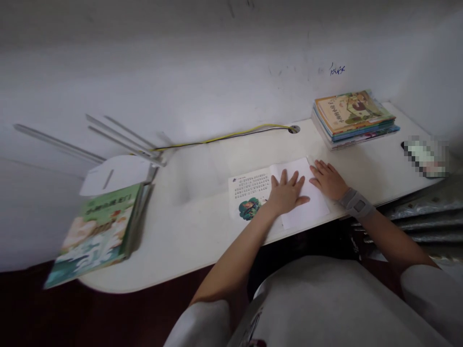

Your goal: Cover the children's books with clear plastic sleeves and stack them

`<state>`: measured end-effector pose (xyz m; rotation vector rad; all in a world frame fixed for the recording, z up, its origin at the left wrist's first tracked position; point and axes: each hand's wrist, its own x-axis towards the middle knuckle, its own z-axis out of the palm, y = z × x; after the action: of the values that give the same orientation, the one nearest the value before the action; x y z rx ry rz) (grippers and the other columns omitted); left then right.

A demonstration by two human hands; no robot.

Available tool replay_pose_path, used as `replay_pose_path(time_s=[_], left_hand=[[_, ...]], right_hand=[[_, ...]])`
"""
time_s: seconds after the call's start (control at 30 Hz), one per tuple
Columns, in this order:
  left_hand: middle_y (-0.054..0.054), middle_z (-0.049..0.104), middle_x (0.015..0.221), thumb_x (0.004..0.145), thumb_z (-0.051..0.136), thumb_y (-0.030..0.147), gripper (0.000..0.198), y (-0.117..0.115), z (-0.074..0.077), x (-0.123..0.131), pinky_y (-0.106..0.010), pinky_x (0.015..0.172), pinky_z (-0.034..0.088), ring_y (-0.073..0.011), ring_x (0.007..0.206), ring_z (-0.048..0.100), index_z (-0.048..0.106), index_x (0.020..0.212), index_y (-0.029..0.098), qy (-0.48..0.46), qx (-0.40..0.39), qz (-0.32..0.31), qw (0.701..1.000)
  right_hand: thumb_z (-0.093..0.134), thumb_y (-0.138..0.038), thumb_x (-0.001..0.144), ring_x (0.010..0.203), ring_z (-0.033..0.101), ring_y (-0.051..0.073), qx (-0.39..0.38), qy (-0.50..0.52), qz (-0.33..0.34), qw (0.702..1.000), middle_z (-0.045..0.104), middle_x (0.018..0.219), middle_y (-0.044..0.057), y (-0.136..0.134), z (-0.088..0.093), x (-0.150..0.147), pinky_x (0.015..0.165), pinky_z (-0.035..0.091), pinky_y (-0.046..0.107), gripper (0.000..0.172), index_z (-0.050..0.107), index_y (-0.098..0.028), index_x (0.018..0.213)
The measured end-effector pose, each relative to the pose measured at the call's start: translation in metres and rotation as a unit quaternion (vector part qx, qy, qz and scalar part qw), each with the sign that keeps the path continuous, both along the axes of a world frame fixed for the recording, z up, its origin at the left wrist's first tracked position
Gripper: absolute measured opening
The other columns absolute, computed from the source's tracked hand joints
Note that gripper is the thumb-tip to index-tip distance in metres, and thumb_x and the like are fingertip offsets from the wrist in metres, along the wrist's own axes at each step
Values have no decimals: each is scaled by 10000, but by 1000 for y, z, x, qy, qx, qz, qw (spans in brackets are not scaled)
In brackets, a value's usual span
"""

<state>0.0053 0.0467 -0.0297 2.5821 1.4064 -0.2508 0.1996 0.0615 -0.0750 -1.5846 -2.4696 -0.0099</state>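
At the near edge of the white table (181, 231), in the head view, an open book (249, 180) lies in front of the person, its left page showing printed lines above a green picture. A blank white sheet (306, 214) covers the right side; whether it is loose paper or part of the book I cannot tell. The left hand (286, 195) rests palm down on this sheet, fingers spread apart and clamped on nothing. The right hand (329, 180), with a grey watch (358, 203) at its wrist, lies at the sheet's right edge, its fingers likewise apart and gripping nothing. The step in hand looks like smoothing or steadying the sheet against the book. From here, a good move calls for light, even pressure from the left hand, so that the sheet does not slip or crease, with the right hand minding the outer edge. Beyond the right hand stand a stack of books (356, 115) and, nearer the table's right end, a phone-like thing (423, 156), blurred over. At the far left, a green-covered book (97, 231) lies beside a white router (117, 171), and a yellow cable (224, 138) runs along the wall.
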Motion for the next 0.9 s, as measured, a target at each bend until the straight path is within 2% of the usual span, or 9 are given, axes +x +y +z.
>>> replay_pose_path(time_s=[0.2,0.47,0.6,0.77,0.9], left_hand=[[-134,295,1547,880,336,668,730,1,-3,2,-736,1024,215,-447,1411,191,341,1467,234,-18,23,5,1000],[-107,325,1538,899,367,627,694,-4,-1,-4,-719,1049,194,-417,1414,208,349,1457,215,-25,19,-18,999],[-117,425,1479,915,370,598,631,13,7,0,-689,1077,170,-365,1401,278,410,1414,215,-31,27,-32,999],[-187,244,1552,910,377,600,751,42,2,14,-543,1115,238,-335,1434,216,274,1480,122,-24,23,-54,998],[-194,259,1542,920,360,584,745,47,-7,17,-470,1126,245,-312,1436,220,282,1475,93,-22,20,-64,997]], right_hand=[[333,-394,979,1388,333,308,1,19,0,1000,376,1485,208,0,0,-1,1110,270,514,542,444,-48,1380],[336,-408,977,1389,323,329,8,15,-26,1000,358,1491,224,-2,-2,-2,1107,264,515,570,417,-27,1394],[369,-424,967,1390,314,341,11,5,-27,1000,329,1510,212,-2,-1,-1,1100,271,524,584,394,-55,1419],[392,-400,965,1376,345,340,22,-16,-19,999,362,1499,193,-3,-1,1,1076,301,530,520,416,-164,1428],[381,-385,968,1364,364,340,24,-19,-10,999,403,1476,184,-1,-2,2,1066,310,542,486,468,-165,1393]])
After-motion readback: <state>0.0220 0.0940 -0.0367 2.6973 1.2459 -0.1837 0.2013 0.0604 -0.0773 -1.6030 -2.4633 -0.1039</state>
